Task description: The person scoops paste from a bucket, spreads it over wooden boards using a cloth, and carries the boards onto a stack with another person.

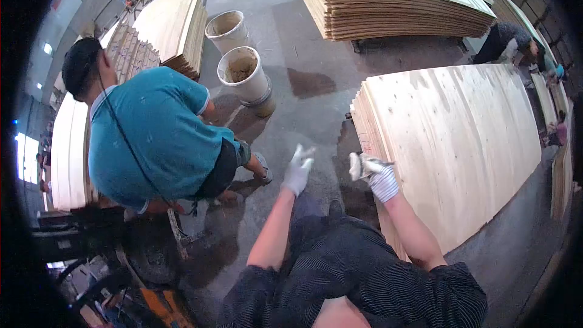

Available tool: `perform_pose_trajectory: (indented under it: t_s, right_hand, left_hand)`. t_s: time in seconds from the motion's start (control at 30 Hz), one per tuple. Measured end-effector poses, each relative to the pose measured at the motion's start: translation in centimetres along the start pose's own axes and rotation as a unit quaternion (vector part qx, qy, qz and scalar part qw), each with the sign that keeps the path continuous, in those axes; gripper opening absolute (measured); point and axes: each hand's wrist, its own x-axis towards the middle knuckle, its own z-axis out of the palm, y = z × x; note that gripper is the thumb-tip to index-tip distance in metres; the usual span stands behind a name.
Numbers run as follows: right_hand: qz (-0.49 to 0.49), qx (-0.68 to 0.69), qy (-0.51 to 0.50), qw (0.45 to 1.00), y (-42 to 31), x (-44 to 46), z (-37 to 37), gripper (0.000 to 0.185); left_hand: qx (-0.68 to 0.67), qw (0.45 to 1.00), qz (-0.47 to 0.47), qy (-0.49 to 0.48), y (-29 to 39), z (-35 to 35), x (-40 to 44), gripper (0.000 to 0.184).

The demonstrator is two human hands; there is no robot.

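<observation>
My left hand (pixel 298 170), in a white work glove, is held out over the grey floor with its fingers apart and nothing in it. My right hand (pixel 378 177) wears a striped white glove and is closed beside the near left edge of a plywood stack (pixel 455 140). A thin dark thing shows along its fingers, too small to name. The stack's pale top sheet has wood grain and small knots, and its layered edges face me on the left.
A person in a teal shirt (pixel 152 133) stands at my left. Two white buckets (pixel 226 31) with brownish contents are ahead on the floor. Another plywood stack (pixel 401 12) stands at the back, with more sheets (pixel 173 21) at left. A person (pixel 507 42) bends at far right.
</observation>
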Motion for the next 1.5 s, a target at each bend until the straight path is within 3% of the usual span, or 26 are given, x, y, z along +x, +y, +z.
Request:
perform_pose_trajectory:
  t_s: [0.07,0.13,0.17,0.23,0.27,0.37,0.47,0.53,0.63,0.67,0.7,0.73,0.77,0.8,0.83,0.87,0.9,0.93,1.03,1.07,1.13,1.17,1.2,1.27,1.37,1.5]
  right_hand:
    - [-0.049,-0.067,-0.035,0.996,-6.2,3.9,6.5,0.029]
    - [-0.094,-0.059,0.069,0.991,-8.1,6.3,8.7,0.023]
    - [-0.113,-0.048,0.061,0.991,-8.7,8.4,9.2,0.023]
    - [-0.156,-0.034,0.051,0.986,-9.7,9.7,8.4,0.023]
    - [-0.161,0.084,0.151,0.972,-8.8,10.3,6.6,0.027]
    - [-0.212,-0.007,0.195,0.958,-9.5,10.3,5.7,0.031]
    - [-0.206,0.184,0.326,0.904,-12.9,10.7,12.5,0.012]
    - [-0.190,0.059,0.371,0.907,-12.0,10.6,9.4,0.009]
    - [-0.253,0.077,0.335,0.904,-13.9,14.1,6.4,0.017]
    - [-0.274,0.112,0.305,0.905,-15.4,15.4,6.2,0.022]
    - [-0.289,0.146,0.281,0.904,-16.5,16.6,5.9,0.027]
    - [-0.299,0.182,0.261,0.900,-17.6,17.7,5.1,0.031]
    - [-0.275,0.266,0.269,0.884,-16.3,19.0,2.3,0.053]
    - [-0.285,0.273,0.218,0.892,-15.4,20.6,-1.0,0.063]
    - [-0.289,0.297,0.236,0.879,-16.4,21.3,-1.8,0.059]
    - [-0.285,0.322,0.253,0.867,-17.3,22.1,-2.5,0.056]
    - [-0.284,0.344,0.268,0.854,-18.4,23.1,-3.4,0.053]
    - [-0.310,0.509,0.106,0.796,-17.9,23.3,-5.9,0.046]
    - [-0.280,0.389,0.319,0.817,-25.2,23.3,-3.2,0.040]
    - [-0.304,0.345,0.328,0.825,-25.9,23.6,-3.6,0.030]
    - [-0.306,0.513,0.295,0.746,-26.2,22.6,-3.6,0.029]
    - [-0.275,0.700,0.230,0.617,-26.2,21.8,-3.2,0.035]
    - [-0.317,0.552,0.336,0.695,-24.7,21.8,-3.6,0.035]
    - [-0.341,0.210,0.512,0.760,-21.6,23.7,-2.4,0.038]
    - [-0.389,0.226,0.557,0.699,-27.2,29.1,2.8,0.038]
    - [-0.451,0.563,0.493,0.485,-26.7,34.8,3.3,0.052]
  left_hand:
    - [0.276,0.958,-0.064,-0.043,-5.3,0.2,9.8,0.072]
    - [0.342,0.903,-0.141,-0.218,-8.8,-0.9,15.7,0.070]
    - [0.373,0.863,-0.161,-0.299,-9.7,-1.2,20.4,0.069]
    - [0.347,0.868,-0.155,-0.320,-14.4,-0.3,24.5,0.070]
    - [0.362,0.867,-0.140,-0.312,-13.7,0.2,25.2,0.065]
    - [0.377,0.843,-0.098,-0.370,-15.8,2.4,30.4,0.059]
    - [0.336,0.845,-0.111,-0.401,-13.6,5.4,34.9,0.056]
    - [0.337,0.842,-0.094,-0.412,-11.6,7.9,37.5,0.054]
    - [0.321,0.839,-0.044,-0.438,-9.6,15.1,45.7,0.052]
    - [0.320,0.832,0.014,-0.453,-11.3,17.2,47.9,0.054]
    - [0.362,0.805,0.003,-0.471,-11.2,19.2,50.1,0.056]
    - [0.327,0.819,0.031,-0.471,-16.3,21.4,52.5,0.055]
    - [0.417,0.744,0.008,-0.522,-13.9,23.9,54.4,0.056]
    - [0.323,0.776,-0.160,-0.518,-14.5,26.0,55.7,0.054]
    - [0.234,0.790,-0.319,-0.469,-15.1,28.1,57.0,0.053]
    - [0.105,0.804,-0.468,-0.350,-15.9,30.0,57.6,0.053]
    - [0.077,0.802,-0.475,-0.353,-14.7,32.6,58.7,0.055]
    - [0.049,0.798,-0.486,-0.353,-13.9,34.0,59.3,0.058]
    - [-0.052,0.767,-0.538,-0.347,-18.4,39.8,63.0,0.063]
    - [-0.066,0.754,-0.553,-0.348,-19.8,41.7,63.9,0.065]
    - [-0.004,0.748,-0.558,-0.360,-22.4,45.3,65.1,0.062]
    - [-0.099,0.730,-0.560,-0.379,-22.9,46.7,65.5,0.063]
    - [-0.189,0.704,-0.562,-0.391,-23.3,47.4,65.6,0.065]
    - [-0.192,0.668,-0.590,-0.411,-22.5,47.8,65.4,0.062]
    - [-0.134,0.661,-0.586,-0.450,-20.1,51.9,68.6,0.062]
    - [-0.074,0.654,-0.565,-0.498,-16.6,57.2,73.8,0.063]
